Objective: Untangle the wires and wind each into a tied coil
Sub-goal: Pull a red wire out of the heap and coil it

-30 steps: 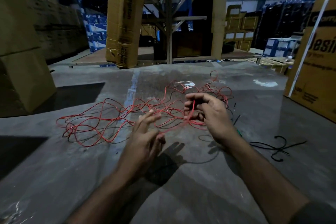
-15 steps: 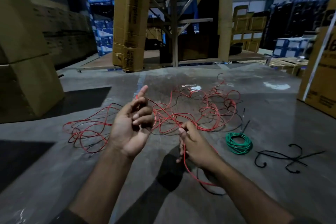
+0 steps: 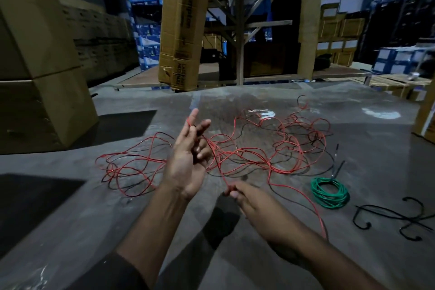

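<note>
A long red wire [image 3: 254, 150] lies in loose tangled loops on the grey floor [image 3: 235, 254], mixed with a thin black wire [image 3: 237, 136]. My left hand [image 3: 188, 160] is raised above the tangle, palm up, with the red wire's end pinched at the index finger and a strand running across the curled fingers. My right hand [image 3: 244, 195] is lower and nearer, pinching the same red strand between thumb and fingertips. From it the wire trails back to the right along my forearm. A wound green coil [image 3: 329, 192] lies on the floor to the right.
Black cable ties or hooked cords [image 3: 400, 219] lie at the far right. Large cardboard boxes [image 3: 40, 66] stand on the left, a tall carton [image 3: 181, 26] leans at a metal rack behind, and another box [image 3: 426, 120] sits at the right edge.
My left hand has lifted with the wire end and opened its fingers somewhat. My right hand has slid down the red strand toward me, drawing it taut between the hands.
</note>
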The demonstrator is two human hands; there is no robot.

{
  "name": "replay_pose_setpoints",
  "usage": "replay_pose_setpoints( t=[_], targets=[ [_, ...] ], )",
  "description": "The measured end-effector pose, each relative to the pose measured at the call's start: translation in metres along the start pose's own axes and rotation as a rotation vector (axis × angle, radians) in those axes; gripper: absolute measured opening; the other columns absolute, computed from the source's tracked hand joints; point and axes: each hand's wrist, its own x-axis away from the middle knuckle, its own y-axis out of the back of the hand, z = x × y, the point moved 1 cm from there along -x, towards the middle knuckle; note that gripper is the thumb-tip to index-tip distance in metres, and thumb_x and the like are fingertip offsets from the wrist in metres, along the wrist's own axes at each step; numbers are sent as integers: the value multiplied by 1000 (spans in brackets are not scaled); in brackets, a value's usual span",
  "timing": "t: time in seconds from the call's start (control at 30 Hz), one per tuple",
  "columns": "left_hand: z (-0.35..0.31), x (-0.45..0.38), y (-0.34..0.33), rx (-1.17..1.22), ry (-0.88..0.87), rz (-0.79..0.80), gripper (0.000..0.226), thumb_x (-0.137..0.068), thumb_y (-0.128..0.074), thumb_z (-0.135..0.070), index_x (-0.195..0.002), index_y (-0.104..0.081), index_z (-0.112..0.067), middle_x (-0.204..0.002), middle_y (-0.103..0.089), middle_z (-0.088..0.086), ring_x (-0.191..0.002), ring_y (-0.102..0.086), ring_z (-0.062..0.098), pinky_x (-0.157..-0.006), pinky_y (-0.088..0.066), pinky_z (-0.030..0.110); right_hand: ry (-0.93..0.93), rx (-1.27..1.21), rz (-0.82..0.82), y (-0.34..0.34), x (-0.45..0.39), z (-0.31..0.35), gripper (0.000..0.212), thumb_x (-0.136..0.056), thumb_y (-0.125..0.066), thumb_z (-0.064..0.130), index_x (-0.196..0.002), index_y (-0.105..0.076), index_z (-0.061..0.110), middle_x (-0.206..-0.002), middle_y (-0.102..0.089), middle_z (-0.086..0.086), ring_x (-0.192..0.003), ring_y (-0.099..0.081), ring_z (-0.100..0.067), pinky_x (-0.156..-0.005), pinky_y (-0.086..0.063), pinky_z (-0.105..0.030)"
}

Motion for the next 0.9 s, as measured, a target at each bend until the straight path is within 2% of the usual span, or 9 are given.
replay_pose_setpoints(
  t=[0.13, 0.23, 0.4, 0.57, 0.67, 0.7, 0.77, 0.83, 0.9],
  targets=[
    [22, 2, 25, -239, -58, -67, 41, -108, -33, -20, -147, -42, -28, -105, -71, 4, -49, -31, 4, -46, -32, 13, 37, 191, 73, -10, 1, -2, 15, -102, -36, 44, -108, -47, 36, -94, -62, 8, -84, -59, -10, -77, -52, -44],
    [30, -1, 37, -341, -66, -117, 40, -109, -31, -24, -147, -41, -32, -96, -70, -1, -49, -27, 3, -46, -26, 15, 64, 232, 107, -10, 6, 0, 20, -101, -38, 47, -117, -44, 38, -97, -64, 8, -87, -60, -15, -79, -51, -45],
    [34, -3, 33, -273, -17, -120, 34, -108, -33, -32, -126, -57, -17, -99, -66, 1, -55, -25, 7, -51, -25, 20, 135, 357, 156, -16, 11, 5, 16, -103, -38, 42, -118, -40, 38, -106, -66, 0, -98, -60, -22, -76, -46, -37],
    [30, 0, 32, -21, 10, -99, 35, -106, -34, -11, -134, -54, -2, -71, -52, -4, -52, -29, 4, -45, -29, 15, 84, 524, 87, -13, 11, 0, 17, -101, -39, 37, -117, -44, 37, -105, -68, 1, -99, -63, -24, -72, -48, -36],
    [30, 1, 34, 4, 7, -64, 34, -106, -35, -11, -131, -56, -2, -69, -48, -4, -54, -38, 5, -59, -49, 18, 129, 581, 68, -12, 11, 0, 25, -101, -40, 37, -126, -44, 41, -110, -67, 4, -101, -63, -21, -72, -47, -35],
    [32, 1, 36, -37, -4, -51, 32, -107, -35, -10, -130, -57, -4, -68, -47, -4, -55, -40, 5, -72, -56, 24, 154, 575, 70, -12, 11, 1, 26, -101, -41, 37, -127, -44, 41, -111, -67, 6, -102, -63, -19, -74, -48, -35],
    [36, 1, 39, -198, -40, -23, 30, -107, -35, -9, -128, -57, -5, -68, -48, -5, -53, -40, 5, -94, -53, 38, 207, 533, 61, -11, 10, 5, 24, -102, -38, 40, -125, -46, 40, -109, -66, 8, -100, -61, -16, -78, -50, -37],
    [41, 3, 40, -448, -89, -6, 30, -107, -35, -9, -125, -58, -7, -70, -52, -5, -56, -42, 6, -89, -49, 31, 240, 475, 11, -8, 6, 7, 23, -103, -37, 43, -118, -52, 35, -104, -65, 9, -97, -59, -13, -78, -48, -37],
    [46, 6, 39, -668, -138, 31, 29, -107, -34, -8, -120, -61, -10, -73, -54, -3, -59, -45, 5, -69, -44, 20, 262, 423, -122, -4, 3, 6, 21, -101, -40, 46, -103, -55, 32, -93, -65, 11, -85, -59, -10, -69, -46, -31]
  ],
)
